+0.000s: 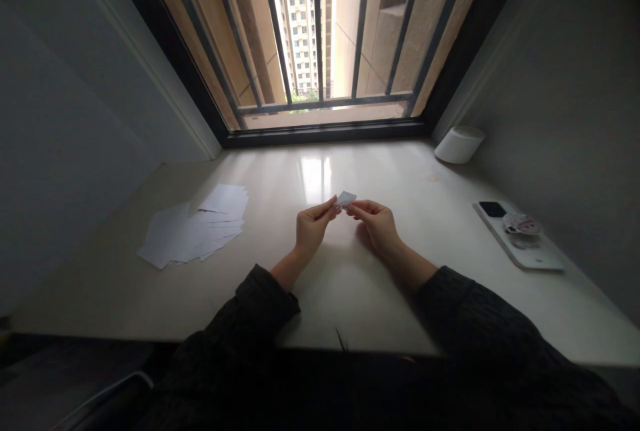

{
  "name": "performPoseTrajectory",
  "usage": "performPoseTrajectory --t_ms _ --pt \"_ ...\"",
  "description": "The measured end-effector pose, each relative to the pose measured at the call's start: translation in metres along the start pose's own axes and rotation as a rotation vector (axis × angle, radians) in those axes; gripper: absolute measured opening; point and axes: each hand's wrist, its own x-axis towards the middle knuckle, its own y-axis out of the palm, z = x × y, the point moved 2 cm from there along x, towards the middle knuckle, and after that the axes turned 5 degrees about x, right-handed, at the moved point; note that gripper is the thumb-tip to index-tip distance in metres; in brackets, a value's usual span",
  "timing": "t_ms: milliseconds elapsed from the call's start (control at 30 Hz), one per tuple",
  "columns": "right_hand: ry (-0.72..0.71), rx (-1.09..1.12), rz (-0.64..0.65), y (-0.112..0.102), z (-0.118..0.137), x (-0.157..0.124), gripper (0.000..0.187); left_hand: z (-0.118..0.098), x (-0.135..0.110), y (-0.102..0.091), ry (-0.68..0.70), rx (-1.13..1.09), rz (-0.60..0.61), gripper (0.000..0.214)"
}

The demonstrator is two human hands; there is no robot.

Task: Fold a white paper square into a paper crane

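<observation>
A small folded piece of white paper [345, 199] is held above the middle of the pale table [350, 284]. My left hand [313, 224] pinches its left edge with thumb and fingertips. My right hand [374, 223] pinches its right side, fingers curled. Both hands are close together, a little above the tabletop. Dark knitted sleeves cover both forearms.
A fanned pile of several white paper sheets [193, 231] lies at the left of the table. A white phone [520, 241] with a round sticker holder lies at the right. A white cylindrical object [459, 143] stands in the far right corner by the barred window [320, 38].
</observation>
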Motion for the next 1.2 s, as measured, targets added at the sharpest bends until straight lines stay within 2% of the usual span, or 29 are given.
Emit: performPoseTrajectory --t_ms 433,633,800,967,1200 --pt "-0.039 0.055 0.026 -0.0017 -0.0001 0.0014 0.04 0.0028 0.0008 -0.0009 -0.074 -0.049 0.039 0.043" --pt "-0.066 0.041 0.029 -0.0011 0.0008 0.001 0.038 -0.001 0.0019 -0.0012 -0.081 0.022 0.055 0.062" --pt "-0.096 0.02 0.032 -0.0021 0.0021 0.0007 0.032 -0.0029 -0.0002 -0.0007 -0.064 0.179 0.138 0.037" --pt "-0.11 -0.056 0.011 -0.003 0.0011 0.0009 0.035 -0.0038 -0.0021 -0.0008 -0.137 0.174 0.135 0.038" --pt "-0.103 -0.011 0.023 -0.0034 -0.0015 0.0019 0.035 -0.0036 -0.0003 -0.0014 -0.14 0.181 0.154 0.038"
